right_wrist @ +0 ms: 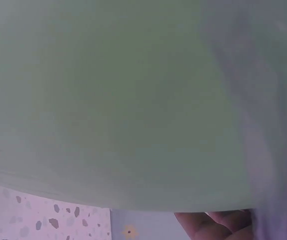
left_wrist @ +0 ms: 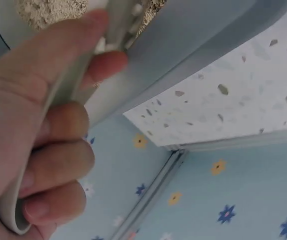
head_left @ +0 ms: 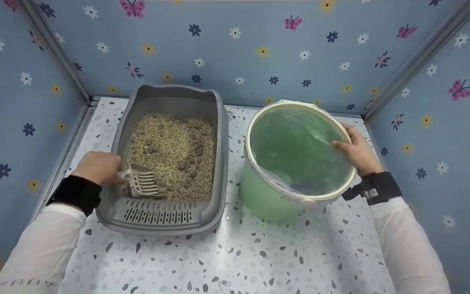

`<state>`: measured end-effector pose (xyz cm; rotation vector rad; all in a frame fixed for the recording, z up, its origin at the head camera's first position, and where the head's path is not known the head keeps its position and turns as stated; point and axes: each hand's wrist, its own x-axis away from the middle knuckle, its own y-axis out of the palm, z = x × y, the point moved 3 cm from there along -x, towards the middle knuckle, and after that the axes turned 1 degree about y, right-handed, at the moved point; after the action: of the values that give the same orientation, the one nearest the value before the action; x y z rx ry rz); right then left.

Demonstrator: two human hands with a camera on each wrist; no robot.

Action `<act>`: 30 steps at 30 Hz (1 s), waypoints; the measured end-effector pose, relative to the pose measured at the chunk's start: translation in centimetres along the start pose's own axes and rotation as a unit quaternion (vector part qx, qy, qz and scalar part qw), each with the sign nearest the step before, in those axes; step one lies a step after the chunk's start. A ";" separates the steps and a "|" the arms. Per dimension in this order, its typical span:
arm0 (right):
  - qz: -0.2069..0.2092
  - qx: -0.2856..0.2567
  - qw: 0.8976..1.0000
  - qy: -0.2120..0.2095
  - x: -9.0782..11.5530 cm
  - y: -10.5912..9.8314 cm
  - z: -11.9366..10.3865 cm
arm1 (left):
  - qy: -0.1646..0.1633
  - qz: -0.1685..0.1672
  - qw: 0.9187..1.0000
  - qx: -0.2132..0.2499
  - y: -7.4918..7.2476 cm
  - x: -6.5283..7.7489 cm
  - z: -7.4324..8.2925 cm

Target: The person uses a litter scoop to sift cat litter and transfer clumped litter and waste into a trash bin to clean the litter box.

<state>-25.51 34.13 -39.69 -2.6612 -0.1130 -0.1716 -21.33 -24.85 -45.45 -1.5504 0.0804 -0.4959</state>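
Note:
My left hand [head_left: 99, 167] grips a pale slotted litter scoop [head_left: 143, 183] at the near left of the grey litter box [head_left: 223, 155]. The scoop's head lies in the tan pellet litter [head_left: 159, 136], among several darker clumps. In the left wrist view, fingers curl around the scoop's handle [left_wrist: 66, 90]. To the right, my right hand [head_left: 359, 151] holds the cream rim of a green bin [head_left: 265, 196], thumb over the rim and fingers outside. The bin tilts toward me, lined with a clear plastic bag [head_left: 296, 151]. In the right wrist view, the bin's wall [right_wrist: 133, 100] hides most of that hand.
The speckled white floor [head_left: 227, 265] carries the litter box and the bin side by side, with a narrow gap between them. Blue flower-patterned panels [head_left: 243, 45] close in the back, left and right sides, with grey metal strips at the corners.

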 end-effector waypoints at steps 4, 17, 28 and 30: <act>-0.003 -0.007 1.000 -0.001 0.0 0.0 -0.1 | 0.012 -0.012 0.999 0.042 1.0 -0.5 0.5; -0.002 -0.012 1.000 0.001 0.1 0.0 0.0 | 0.015 0.011 0.998 0.053 3.5 -2.8 2.5; 0.005 -0.006 1.000 -0.005 0.0 0.1 -0.1 | 0.008 0.006 0.997 0.079 5.2 -5.8 4.6; 0.004 -0.004 1.000 -0.006 0.0 0.1 -0.1 | 0.003 0.000 0.996 0.087 5.5 -6.3 5.3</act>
<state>-25.48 34.00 -39.61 -2.6703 -0.1057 -0.1545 -23.77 -17.99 -52.20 -1.3785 0.0418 -0.4946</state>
